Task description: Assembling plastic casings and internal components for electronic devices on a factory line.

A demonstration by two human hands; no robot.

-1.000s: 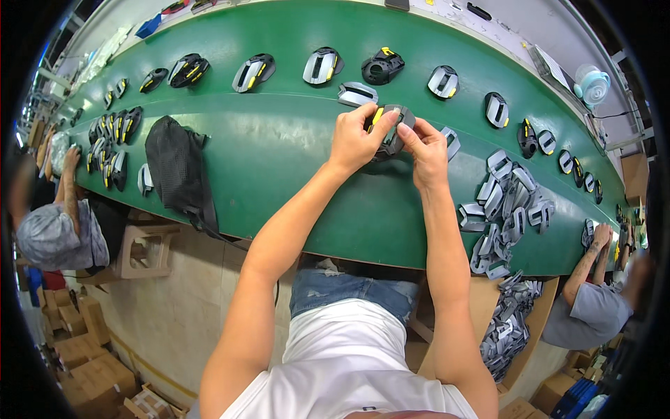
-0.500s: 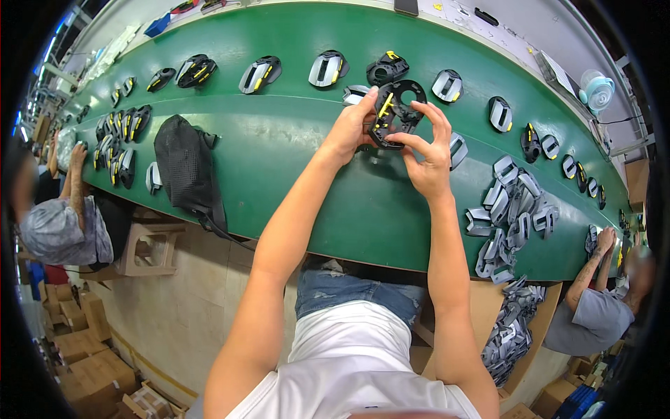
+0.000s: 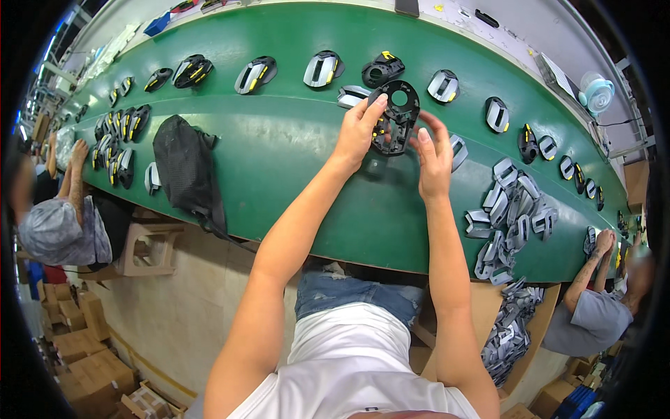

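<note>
Spanning the view in a broad curve: green worktop [image 3: 377, 216]. Beside it, at the left and right margins: a co-worker [image 3: 59, 223] in patterned grey and a 2nd co-worker [image 3: 590, 321] in plain grey. Below the near edge, to the right: cardboard box [image 3: 483, 307], filled with small grey parts. On the left half of the worktop: black bag [image 3: 183, 164], with a strap trailing over the near edge. On the right half: loose heap of grey parts [image 3: 513, 199]. Beyond the bag, far left: close cluster of grey, black and yellow units [image 3: 127, 126]. At centre, held above the worktop: black shell [image 3: 410, 115], tilted, with a round hole toward its far end. At its left side, left grip [image 3: 356, 136]: pinching the shell between thumb and fingers. Just beside its right edge, right grip [image 3: 435, 164]: spread, with thumb and fingers apart; contact with the shell impossible to tell. Along the far side: curved row of separate units [image 3: 324, 69]. Finally, 1 loose grey piece [image 3: 351, 96], partly hidden behind the left grip.
</note>
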